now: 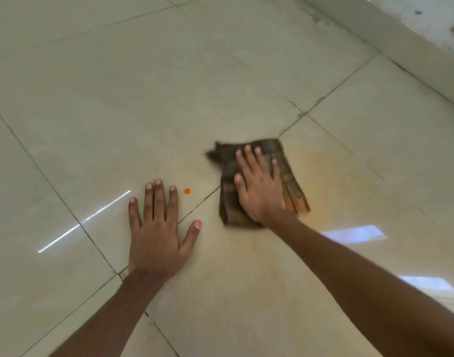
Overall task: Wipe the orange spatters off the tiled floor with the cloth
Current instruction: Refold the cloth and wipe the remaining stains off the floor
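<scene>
Brown cloth (pixel 264 181) under flat right hand (pixel 259 189) — left hand (pixel 156 233) splayed on floor (pixel 117 99), holding nothing; orange spot (pixel 186 191) beside fingertips.

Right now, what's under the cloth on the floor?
The folded cloth lies flat on the tiled floor, pressed down by the right hand. A faint orange smear shows beside it. Whatever is beneath is covered.

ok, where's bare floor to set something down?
Free: tiles beyond the left hand and far tiles toward the wall. Crowded: between that hand and the right hand on the cloth, where an orange spot sits.
</scene>
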